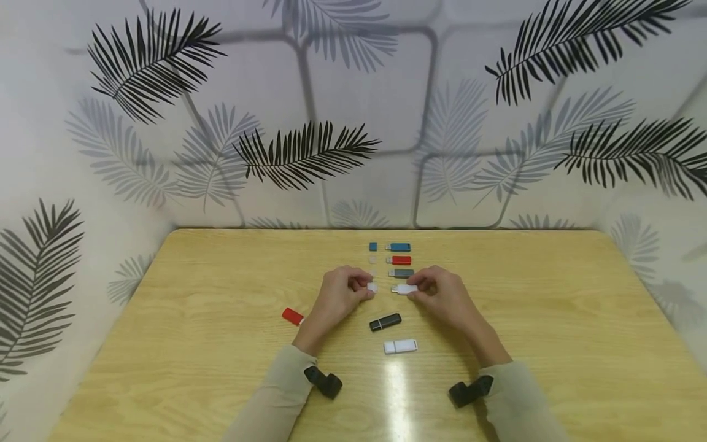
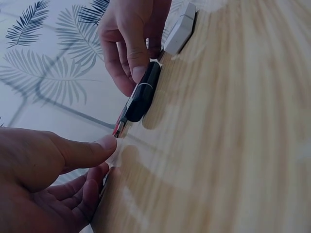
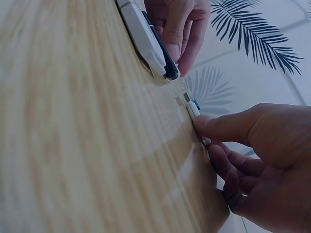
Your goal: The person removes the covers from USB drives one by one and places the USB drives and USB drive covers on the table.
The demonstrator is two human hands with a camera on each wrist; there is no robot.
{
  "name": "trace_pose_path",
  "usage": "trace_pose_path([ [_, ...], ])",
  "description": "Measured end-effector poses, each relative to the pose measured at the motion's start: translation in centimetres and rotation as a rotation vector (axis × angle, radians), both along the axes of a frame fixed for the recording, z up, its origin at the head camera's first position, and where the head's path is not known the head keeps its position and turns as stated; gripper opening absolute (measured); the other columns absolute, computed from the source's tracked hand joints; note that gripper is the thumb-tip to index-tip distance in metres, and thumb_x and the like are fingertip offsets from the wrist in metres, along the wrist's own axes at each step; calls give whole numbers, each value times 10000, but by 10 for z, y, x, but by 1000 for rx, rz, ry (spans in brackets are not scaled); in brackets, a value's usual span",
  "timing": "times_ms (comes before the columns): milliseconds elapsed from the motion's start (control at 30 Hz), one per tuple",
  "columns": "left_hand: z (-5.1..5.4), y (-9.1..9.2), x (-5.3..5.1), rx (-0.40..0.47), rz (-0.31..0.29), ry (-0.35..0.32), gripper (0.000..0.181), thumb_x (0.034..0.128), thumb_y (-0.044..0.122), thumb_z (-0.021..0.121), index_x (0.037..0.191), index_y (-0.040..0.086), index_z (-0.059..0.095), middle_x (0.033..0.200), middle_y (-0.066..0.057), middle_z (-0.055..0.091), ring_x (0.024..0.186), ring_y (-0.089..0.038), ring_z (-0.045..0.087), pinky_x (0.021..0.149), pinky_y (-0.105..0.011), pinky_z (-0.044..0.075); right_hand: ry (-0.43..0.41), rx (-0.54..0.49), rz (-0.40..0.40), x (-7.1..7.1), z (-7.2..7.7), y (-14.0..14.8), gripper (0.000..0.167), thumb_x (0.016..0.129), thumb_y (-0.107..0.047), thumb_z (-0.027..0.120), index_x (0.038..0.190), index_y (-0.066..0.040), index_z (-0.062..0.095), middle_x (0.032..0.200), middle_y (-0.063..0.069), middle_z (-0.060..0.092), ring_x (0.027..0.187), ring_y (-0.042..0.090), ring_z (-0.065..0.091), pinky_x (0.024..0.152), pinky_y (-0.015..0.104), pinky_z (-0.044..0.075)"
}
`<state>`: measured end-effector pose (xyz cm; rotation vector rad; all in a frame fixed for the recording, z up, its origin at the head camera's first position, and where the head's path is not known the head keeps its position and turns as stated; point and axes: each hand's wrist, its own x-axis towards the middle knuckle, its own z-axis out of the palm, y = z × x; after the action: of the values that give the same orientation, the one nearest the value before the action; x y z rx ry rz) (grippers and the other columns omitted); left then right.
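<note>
My left hand (image 1: 338, 296) pinches a small white cap (image 1: 372, 287) between thumb and fingers, low over the table. Across a short gap, my right hand (image 1: 444, 296) holds the rear end of a white USB stick (image 1: 404, 289), its bare metal plug pointing left toward the cap. Just beyond lie a grey-blue USB stick (image 1: 401, 273), a red USB stick (image 1: 399, 260) and a blue USB stick (image 1: 399, 247), all uncapped with plugs to the left. A blue cap (image 1: 373, 247) and a pale cap (image 1: 372, 260) sit left of them.
Nearer the body lie a black capped USB stick (image 1: 385, 322) and a white capped USB stick (image 1: 401, 347). Another red USB stick (image 1: 292, 316) rests by the left wrist, partly covered by it. The wooden table (image 1: 552, 319) ends at a leaf-patterned backdrop.
</note>
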<state>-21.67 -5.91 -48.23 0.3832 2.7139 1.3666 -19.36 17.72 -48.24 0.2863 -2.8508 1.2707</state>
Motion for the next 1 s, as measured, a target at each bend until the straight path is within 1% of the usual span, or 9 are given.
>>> trace_pose_path([
  [233,1,-4,2,22,-14,-3,199,877,50,819,1070,40,769,900,-23,684,789,-136,598,681,-247,519,-30,-58,-18,1,-2,4,209,902,-88,800,1098,-59,734,1049,67,710,925,204,656,842,387,548],
  [333,-1,-6,2,42,-24,2,199,882,43,812,1076,35,766,909,-28,691,794,-132,612,691,-252,529,-21,-64,-9,1,-2,7,202,908,-89,795,1097,-56,735,1029,66,711,911,201,657,830,386,550],
  [467,-2,-8,2,72,-22,17,198,881,34,808,1075,30,767,902,-37,693,788,-136,624,703,-261,537,0,-75,0,2,-3,9,209,907,-88,796,1101,-45,734,1009,65,717,900,197,664,827,388,560],
  [633,1,-8,4,92,-19,42,189,895,49,799,1081,34,769,913,-36,698,804,-150,640,741,-298,553,21,-108,4,5,-1,13,221,908,-78,793,1112,-22,730,1019,78,724,916,211,672,846,395,581],
  [767,6,-9,6,99,-30,45,192,911,66,787,1101,38,767,941,-34,698,840,-162,648,788,-333,567,11,-123,4,9,3,16,234,926,-91,777,1141,-19,719,1051,89,717,950,228,672,869,406,587],
  [900,10,-13,11,129,-46,38,207,927,91,776,1129,50,763,978,-31,702,876,-173,655,821,-349,575,13,-142,1,11,8,16,252,940,-104,765,1166,-10,707,1069,100,710,959,242,670,874,421,588],
  [1000,12,-21,19,161,-23,37,210,929,94,773,1135,55,764,991,-36,709,891,-183,658,831,-354,579,6,-160,19,13,9,12,271,952,-119,754,1189,-1,696,1078,108,704,957,242,664,869,415,588],
])
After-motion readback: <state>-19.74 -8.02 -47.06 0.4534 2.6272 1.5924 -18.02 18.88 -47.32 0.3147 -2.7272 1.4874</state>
